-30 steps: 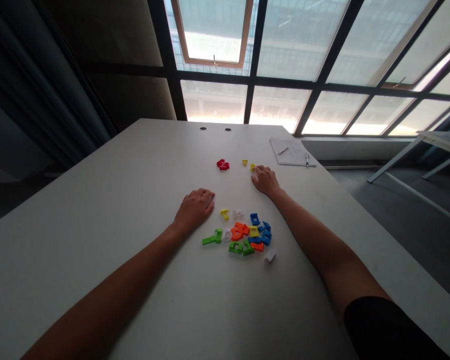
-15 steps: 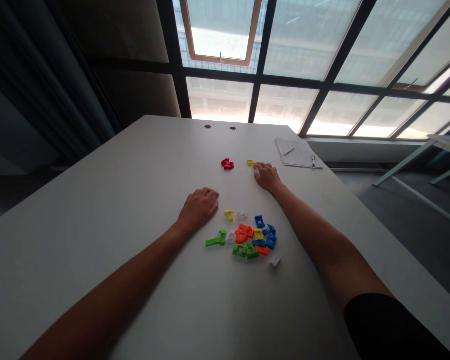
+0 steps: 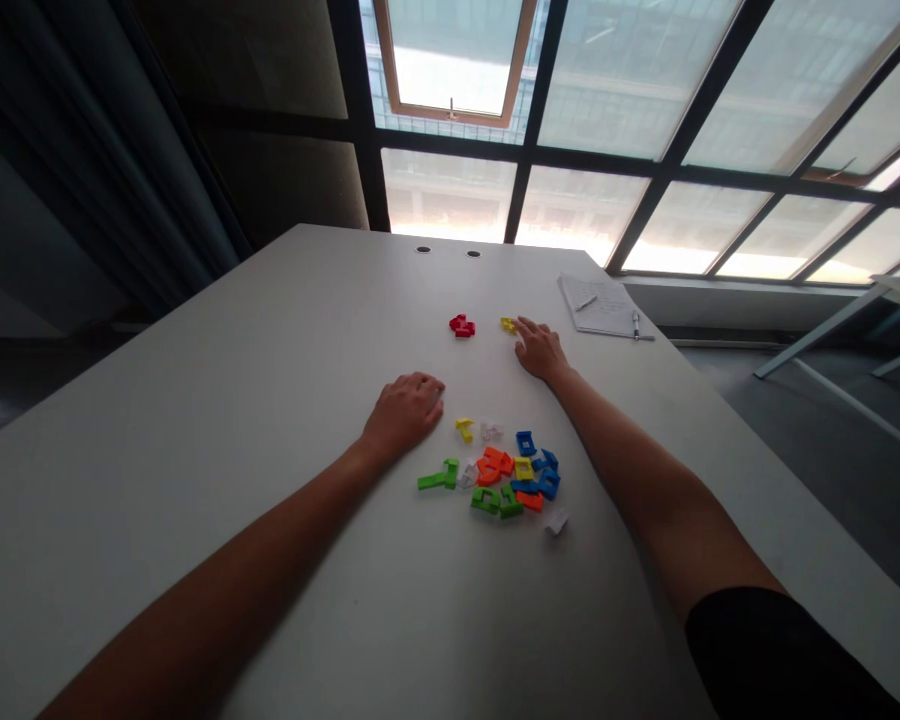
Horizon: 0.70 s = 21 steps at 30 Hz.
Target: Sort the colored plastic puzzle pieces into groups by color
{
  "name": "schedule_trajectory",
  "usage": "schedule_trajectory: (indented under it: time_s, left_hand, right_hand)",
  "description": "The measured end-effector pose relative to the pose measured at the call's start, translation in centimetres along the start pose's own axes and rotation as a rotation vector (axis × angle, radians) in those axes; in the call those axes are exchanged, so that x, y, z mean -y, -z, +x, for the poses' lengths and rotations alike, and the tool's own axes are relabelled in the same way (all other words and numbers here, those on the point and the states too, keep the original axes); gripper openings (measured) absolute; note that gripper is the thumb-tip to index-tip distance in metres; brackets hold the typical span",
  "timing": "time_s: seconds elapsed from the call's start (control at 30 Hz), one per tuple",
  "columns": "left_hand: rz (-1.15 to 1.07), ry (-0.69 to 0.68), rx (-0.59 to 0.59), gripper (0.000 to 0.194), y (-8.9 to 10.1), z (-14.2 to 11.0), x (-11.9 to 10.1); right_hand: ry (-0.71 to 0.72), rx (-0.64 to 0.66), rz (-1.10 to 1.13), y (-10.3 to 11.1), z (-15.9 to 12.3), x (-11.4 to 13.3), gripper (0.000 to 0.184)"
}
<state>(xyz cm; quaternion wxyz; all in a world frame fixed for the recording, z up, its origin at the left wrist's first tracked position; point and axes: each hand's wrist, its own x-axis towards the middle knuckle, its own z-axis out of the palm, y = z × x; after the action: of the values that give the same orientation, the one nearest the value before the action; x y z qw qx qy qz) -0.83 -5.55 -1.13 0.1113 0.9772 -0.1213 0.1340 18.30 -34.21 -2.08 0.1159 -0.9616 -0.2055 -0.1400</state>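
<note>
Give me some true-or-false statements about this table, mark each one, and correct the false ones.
The right hand is nearest a small yellow piece: true.
The left hand grips a red piece: false; it rests on the table holding nothing, and the red piece lies apart from it.
A pen lies on sheets of paper: true.
The coloured pieces stand in a stacked tower: false; they lie in a loose heap.

**White table [image 3: 195, 330] with scattered plastic puzzle pieces**
A heap of green, orange, blue, yellow and white pieces [image 3: 495, 475] lies mid-table; a red piece [image 3: 462, 326] and a yellow piece [image 3: 508, 325] sit farther off, near a sheet of paper [image 3: 604, 305] and a pen [image 3: 635, 323].
</note>
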Motion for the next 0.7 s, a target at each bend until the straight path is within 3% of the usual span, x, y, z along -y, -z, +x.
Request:
schedule_trajectory:
  time_s: [0.1, 0.2, 0.47, 0.6, 0.7]
  left_hand:
    - [-0.006, -0.008, 0.004, 0.031, -0.1, 0.0, 0.1]
    - [-0.016, -0.013, 0.009, 0.031, -0.1, 0.0, 0.2]
    - [-0.015, -0.018, 0.010, 0.033, 0.1, -0.1, 0.0]
    - [-0.004, -0.021, 0.008, 0.033, 0.0, -0.1, 0.1]
    - [-0.001, -0.030, 0.002, 0.033, 0.0, -0.1, 0.3]
  right_hand:
    - [0.002, -0.087, 0.038, 0.2, -1.1, 0.5, 0.055]
    - [0.090, -0.086, 0.108, 0.5, -3.2, 1.4, 0.044]
    - [0.383, 0.063, 0.539, 3.3, -11.0, 4.2, 0.021]
    - [0.399, 0.175, 0.748, 4.9, -12.2, 5.0, 0.019]
    - [0.427, 0.259, 0.767, 5.3, -11.9, 5.4, 0.020]
